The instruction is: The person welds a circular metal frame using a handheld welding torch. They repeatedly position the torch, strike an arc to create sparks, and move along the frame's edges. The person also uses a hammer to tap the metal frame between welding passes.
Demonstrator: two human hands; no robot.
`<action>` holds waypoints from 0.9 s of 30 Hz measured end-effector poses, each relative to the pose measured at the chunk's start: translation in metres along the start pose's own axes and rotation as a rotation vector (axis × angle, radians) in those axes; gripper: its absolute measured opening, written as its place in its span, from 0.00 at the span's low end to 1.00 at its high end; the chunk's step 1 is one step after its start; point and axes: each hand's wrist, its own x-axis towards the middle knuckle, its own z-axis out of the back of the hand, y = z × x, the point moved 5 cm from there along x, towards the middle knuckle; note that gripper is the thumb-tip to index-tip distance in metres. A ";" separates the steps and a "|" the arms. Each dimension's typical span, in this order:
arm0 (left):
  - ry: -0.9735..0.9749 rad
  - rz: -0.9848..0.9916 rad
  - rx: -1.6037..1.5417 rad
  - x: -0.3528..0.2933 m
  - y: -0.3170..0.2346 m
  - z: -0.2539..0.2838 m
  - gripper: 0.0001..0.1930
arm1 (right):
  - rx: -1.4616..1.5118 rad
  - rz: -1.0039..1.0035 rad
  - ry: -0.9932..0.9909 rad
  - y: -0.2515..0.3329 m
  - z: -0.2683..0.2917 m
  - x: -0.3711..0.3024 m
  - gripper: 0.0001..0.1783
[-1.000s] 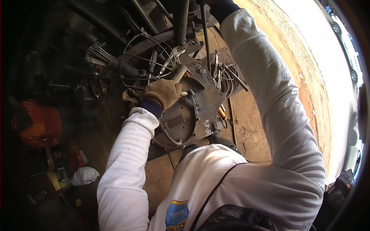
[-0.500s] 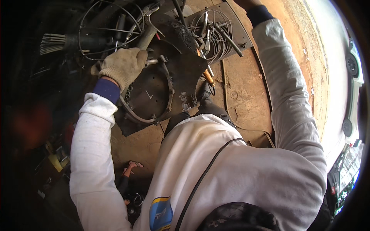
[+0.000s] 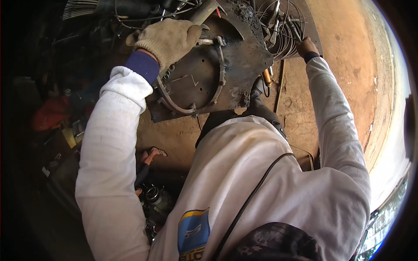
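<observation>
My left hand (image 3: 167,41), in a knitted work glove, is closed at the far rim of a curved metal ring (image 3: 221,71). A short metal end (image 3: 205,41) sticks out beside its fingers; what the fist grips is mostly hidden. The ring lies on a dark, pitted steel plate (image 3: 244,71), with a thin bent wire (image 3: 193,80) inside it. To the far right, my bare right hand (image 3: 307,47) is closed at the near end of a metal rod (image 3: 294,30). This rod lies over a coil of wire (image 3: 285,48), next to locking pliers (image 3: 273,24).
An orange-handled tool (image 3: 266,78) hangs by the plate's right edge. Welding rods (image 3: 80,8) lie at the far left. Another person's foot (image 3: 157,152) shows at the lower left, by dark round equipment (image 3: 152,194). A cable (image 3: 257,187) runs over my shirt.
My right hand has come down from the top edge to the rod on the wire coil. The view has shifted; my left hand stays closed by the ring.
</observation>
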 end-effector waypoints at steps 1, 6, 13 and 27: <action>0.022 0.018 -0.029 0.003 0.002 -0.002 0.08 | 0.001 -0.001 0.008 -0.002 -0.005 0.004 0.32; -0.029 -0.047 0.033 0.000 -0.002 -0.003 0.07 | 0.232 0.141 -0.055 0.019 0.007 -0.007 0.30; -0.060 -0.094 0.070 -0.002 -0.003 -0.003 0.07 | 1.176 -0.002 0.371 0.009 0.019 -0.052 0.21; 0.002 -0.005 -0.034 -0.004 -0.003 0.003 0.09 | -0.195 0.257 -0.104 0.023 0.038 -0.084 0.13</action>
